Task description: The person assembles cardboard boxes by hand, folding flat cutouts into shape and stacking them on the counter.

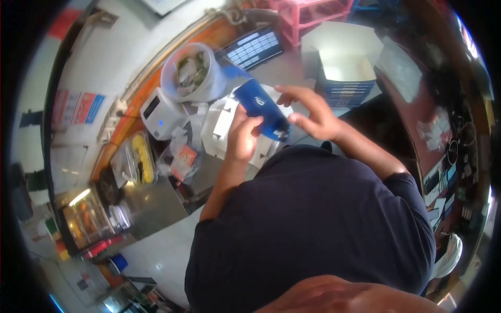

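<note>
A blue printed carton (262, 108) with a white logo is held up in front of my chest. My left hand (242, 136) grips its left side, with the thumb across the front. My right hand (316, 113) is at the carton's right side, its fingers spread and curved. Whether its fingertips touch the carton I cannot tell. Beneath and behind the carton lie white folded cartons (218, 128). To the right stands a stack of nested open boxes (348, 89), white inside and dark blue outside.
A translucent bucket (215, 83) with wrappers and scraps stands behind a white label printer (159, 116). A black keyboard (255, 48) leans near a pink plastic rack (308, 18). Yellow packed food (142, 156) sits at left. A clear plastic bag (399, 70) lies at right.
</note>
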Demonstrator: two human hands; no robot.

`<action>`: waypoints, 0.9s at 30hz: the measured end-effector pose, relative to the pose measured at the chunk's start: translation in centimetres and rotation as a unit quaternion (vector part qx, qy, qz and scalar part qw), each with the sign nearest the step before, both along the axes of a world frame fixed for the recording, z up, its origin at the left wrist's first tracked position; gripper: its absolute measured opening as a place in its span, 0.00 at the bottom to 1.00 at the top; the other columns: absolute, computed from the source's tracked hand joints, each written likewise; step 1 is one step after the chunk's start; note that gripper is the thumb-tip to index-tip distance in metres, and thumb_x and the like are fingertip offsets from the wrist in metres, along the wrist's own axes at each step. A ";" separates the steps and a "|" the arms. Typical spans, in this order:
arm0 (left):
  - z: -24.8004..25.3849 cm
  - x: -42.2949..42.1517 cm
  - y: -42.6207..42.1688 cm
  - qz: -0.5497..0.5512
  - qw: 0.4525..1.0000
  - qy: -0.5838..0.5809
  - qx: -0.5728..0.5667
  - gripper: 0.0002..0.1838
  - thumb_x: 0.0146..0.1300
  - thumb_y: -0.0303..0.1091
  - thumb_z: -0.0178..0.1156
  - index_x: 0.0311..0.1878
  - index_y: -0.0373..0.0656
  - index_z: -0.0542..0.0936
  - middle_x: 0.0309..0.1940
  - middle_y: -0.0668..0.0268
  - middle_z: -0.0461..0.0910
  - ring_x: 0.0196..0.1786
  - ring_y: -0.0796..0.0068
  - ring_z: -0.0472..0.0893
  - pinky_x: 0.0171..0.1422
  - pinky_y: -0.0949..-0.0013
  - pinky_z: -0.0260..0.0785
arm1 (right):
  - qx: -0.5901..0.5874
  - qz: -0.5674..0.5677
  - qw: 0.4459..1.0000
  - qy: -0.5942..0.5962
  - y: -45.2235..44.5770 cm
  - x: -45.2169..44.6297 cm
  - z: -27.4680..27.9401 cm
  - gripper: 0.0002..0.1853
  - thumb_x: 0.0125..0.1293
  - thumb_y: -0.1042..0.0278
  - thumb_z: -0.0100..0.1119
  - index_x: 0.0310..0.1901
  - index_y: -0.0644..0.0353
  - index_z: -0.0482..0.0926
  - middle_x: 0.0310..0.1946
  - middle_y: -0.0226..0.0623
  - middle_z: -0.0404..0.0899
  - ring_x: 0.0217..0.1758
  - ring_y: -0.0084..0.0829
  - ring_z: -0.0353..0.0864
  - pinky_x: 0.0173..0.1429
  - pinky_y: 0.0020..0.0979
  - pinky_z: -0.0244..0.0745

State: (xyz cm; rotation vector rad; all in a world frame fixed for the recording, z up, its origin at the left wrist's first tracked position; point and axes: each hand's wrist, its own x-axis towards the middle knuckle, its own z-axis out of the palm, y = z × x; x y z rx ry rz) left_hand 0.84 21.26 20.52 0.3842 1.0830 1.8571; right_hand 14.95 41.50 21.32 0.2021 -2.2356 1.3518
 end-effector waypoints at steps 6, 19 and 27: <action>3.7 -1.6 -2.3 -0.121 0.984 0.119 -0.060 0.31 0.65 0.22 0.50 0.74 0.35 0.72 0.61 0.63 0.81 0.61 0.78 0.79 0.68 0.69 0.71 | 0.076 -0.125 0.974 -0.175 -0.2 -4.2 4.1 0.28 0.81 0.44 0.57 0.77 0.42 0.72 0.43 0.48 0.90 0.45 0.51 0.90 0.51 0.47 0.83; 1.2 -2.4 -3.5 0.263 0.625 0.711 -0.186 0.36 0.50 0.35 0.84 0.63 0.46 0.79 0.53 0.59 0.83 0.54 0.55 0.83 0.55 0.55 0.75 | -0.025 -0.291 0.949 -0.120 -0.3 -8.1 2.3 0.19 0.77 0.51 0.66 0.58 0.57 0.83 0.39 0.45 0.90 0.42 0.41 0.91 0.48 0.39 0.83; 2.1 -3.2 -2.6 0.216 0.633 0.735 -0.115 0.19 0.58 0.21 0.71 0.54 0.40 0.86 0.60 0.53 0.80 0.64 0.47 0.81 0.69 0.48 0.74 | 0.182 -0.287 0.934 -0.110 -2.2 -8.1 4.6 0.15 0.74 0.54 0.70 0.54 0.53 0.88 0.34 0.41 0.90 0.36 0.42 0.91 0.41 0.40 0.83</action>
